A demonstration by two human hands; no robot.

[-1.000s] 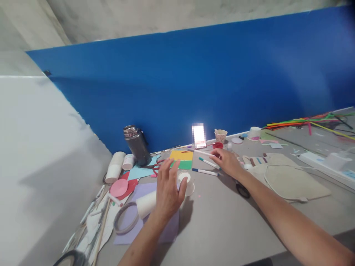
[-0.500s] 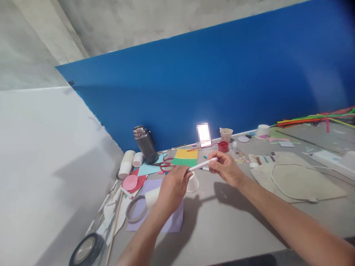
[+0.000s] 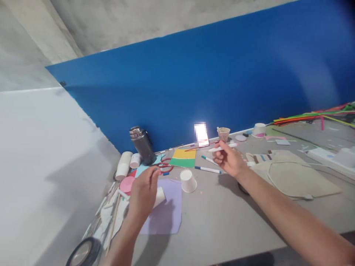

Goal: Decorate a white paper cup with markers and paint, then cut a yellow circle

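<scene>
My right hand (image 3: 229, 159) is closed around a white marker pen (image 3: 222, 148) with a pink end, held above the table. Off to the left, my left hand (image 3: 144, 188) has its fingers pinched together; whatever they hold, if anything, is too small to make out. An upside-down white paper cup (image 3: 188, 181) stands between the hands. Below the left hand are a sheet of purple paper (image 3: 173, 220) and a white cup or roll (image 3: 159, 197), partly hidden. Red-handled scissors (image 3: 168, 170) lie just beyond it. A blue-capped marker (image 3: 208, 170) rests near the right hand.
A dark flask (image 3: 142, 146) stands at the back left beside white cups (image 3: 124, 166). A yellow and green sheet (image 3: 183, 158) lies mid-table, with a bright phone (image 3: 201, 135) behind. To the right are a cream cloth bag (image 3: 299, 177), a power strip (image 3: 324, 157) and coloured sticks (image 3: 305, 118).
My hands have moved apart. My left hand has come off the marker and gone left; my right hand has carried the marker slightly right and up. The white cup now shows fully.
</scene>
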